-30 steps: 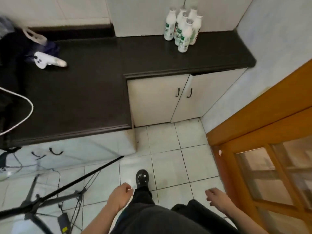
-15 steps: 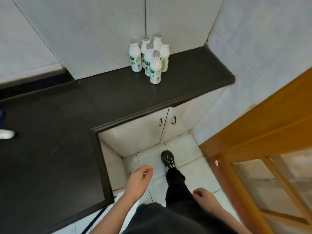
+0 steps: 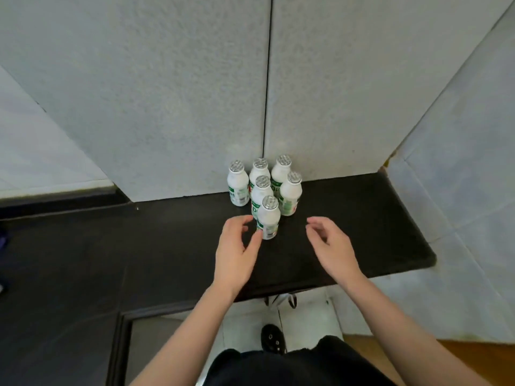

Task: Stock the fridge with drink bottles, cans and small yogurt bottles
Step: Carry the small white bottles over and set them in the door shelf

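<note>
Several small white yogurt bottles (image 3: 290,195) with foil caps and green labels stand clustered on the black countertop (image 3: 362,218), close to the wall. The nearest bottle (image 3: 268,218) stands in front of the group. My left hand (image 3: 235,250) reaches over the counter with fingers spread; its thumb lies right beside the nearest bottle's base, and contact cannot be told. My right hand (image 3: 330,243) hovers to the right of that bottle, fingers loosely bent, holding nothing.
White cabinet doors (image 3: 195,93) rise directly behind the bottles. A tiled wall (image 3: 459,162) bounds the counter on the right. Below the counter edge are cupboard handles (image 3: 291,300), floor tiles and my black shoe (image 3: 271,337).
I have walked up to the counter; the bottles are now close. Both hands rose from beside my legs and reached out over the counter towards the front bottle.
</note>
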`<state>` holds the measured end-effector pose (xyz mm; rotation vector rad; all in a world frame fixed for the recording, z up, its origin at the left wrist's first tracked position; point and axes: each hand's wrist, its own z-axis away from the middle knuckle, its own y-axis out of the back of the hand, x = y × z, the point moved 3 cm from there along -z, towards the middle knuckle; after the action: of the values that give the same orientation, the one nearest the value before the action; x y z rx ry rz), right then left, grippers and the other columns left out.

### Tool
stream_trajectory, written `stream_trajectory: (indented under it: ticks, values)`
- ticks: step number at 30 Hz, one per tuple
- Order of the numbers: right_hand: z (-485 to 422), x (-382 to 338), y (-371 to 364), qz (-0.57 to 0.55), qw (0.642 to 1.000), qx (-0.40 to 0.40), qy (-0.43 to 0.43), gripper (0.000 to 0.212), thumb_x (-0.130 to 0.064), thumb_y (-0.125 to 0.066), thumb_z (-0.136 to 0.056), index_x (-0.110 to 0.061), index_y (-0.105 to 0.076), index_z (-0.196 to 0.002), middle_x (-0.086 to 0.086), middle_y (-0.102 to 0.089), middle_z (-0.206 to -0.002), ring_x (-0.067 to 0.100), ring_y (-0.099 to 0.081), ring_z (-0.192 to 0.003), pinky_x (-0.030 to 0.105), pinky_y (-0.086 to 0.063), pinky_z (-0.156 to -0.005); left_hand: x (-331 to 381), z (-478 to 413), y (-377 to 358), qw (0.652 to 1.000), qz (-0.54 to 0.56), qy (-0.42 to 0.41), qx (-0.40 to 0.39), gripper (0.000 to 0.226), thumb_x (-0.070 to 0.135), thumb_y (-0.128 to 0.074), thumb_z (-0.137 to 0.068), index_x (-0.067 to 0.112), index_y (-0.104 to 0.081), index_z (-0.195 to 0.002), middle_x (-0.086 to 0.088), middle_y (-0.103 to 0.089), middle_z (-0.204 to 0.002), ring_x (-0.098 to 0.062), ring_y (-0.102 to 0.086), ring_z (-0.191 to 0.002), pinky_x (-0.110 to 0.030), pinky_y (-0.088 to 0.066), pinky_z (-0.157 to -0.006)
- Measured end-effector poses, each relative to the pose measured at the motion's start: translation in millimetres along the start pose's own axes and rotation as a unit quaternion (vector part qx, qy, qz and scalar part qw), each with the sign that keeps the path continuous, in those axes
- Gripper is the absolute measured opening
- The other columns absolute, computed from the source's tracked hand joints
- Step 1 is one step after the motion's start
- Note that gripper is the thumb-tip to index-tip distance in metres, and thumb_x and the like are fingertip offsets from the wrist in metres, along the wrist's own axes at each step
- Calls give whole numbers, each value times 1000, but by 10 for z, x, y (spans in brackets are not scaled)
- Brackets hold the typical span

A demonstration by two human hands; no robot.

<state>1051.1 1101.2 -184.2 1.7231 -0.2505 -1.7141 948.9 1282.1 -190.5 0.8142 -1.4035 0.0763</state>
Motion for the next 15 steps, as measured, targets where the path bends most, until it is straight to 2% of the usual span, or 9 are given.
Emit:
stream_trajectory:
  ticks: [2, 5, 8, 10, 13, 15]
  values:
    - [-304, -145, 17, 1, 999, 15, 38, 29, -24, -57, -91, -25, -56, -120, -16, -57, -104, -7, -55, -93, 3, -38, -73, 74, -173, -111, 1000, -2, -4, 4, 37, 31, -62, -88, 28, -49, -123, 16, -47, -117, 5, -49, -105, -9, -44, -77]
    - [-620, -272, -13, 22, 995, 35, 86, 39, -30, -55, -91, -23, -49, -130, -13, -51, -117, 0, -50, -105, 17, -41, -85, 143, -340, -236, 1000, -11, -3, 2, 46, 38, -63, -84, 26, -48, -126, 13, -50, -119, -4, -51, -110, -24, -45, -88]
    - [-833, -303, -82, 37, 992, 27, 115, 41, -34, -54, -90, -22, -48, -129, -6, -51, -124, 7, -49, -111, 27, -44, -89, 187, -447, -294, 999, -43, -25, -4, 45, 35, -65, -85, 19, -52, -126, 5, -56, -118, -11, -53, -109, -33, -46, -94]
    - [-919, -284, -137, 36, 992, 10, 117, 43, -32, -57, -88, -20, -49, -129, -3, -54, -122, 10, -51, -111, 26, -42, -89, 200, -480, -299, 998, -56, -38, -9, 42, 32, -65, -87, 18, -55, -125, 3, -58, -117, -14, -54, -107, -36, -47, -93]
    - [-979, -235, -202, 28, 993, 5, 111, 40, -32, -59, -88, -20, -52, -125, -4, -55, -118, 9, -52, -108, 20, -40, -83, 168, -453, -285, 999, -37, -27, -17, 39, 32, -62, -89, 21, -54, -125, 9, -59, -116, -9, -55, -107, -38, -48, -93]
    - [-995, -222, -217, 41, 992, 17, 116, 37, -35, -57, -88, -21, -53, -122, -5, -56, -115, 8, -54, -104, 20, -42, -81, 135, -392, -249, 1000, -11, -14, -9, 37, 31, -62, -89, 23, -55, -124, 11, -59, -115, -6, -56, -108, -39, -48, -94]
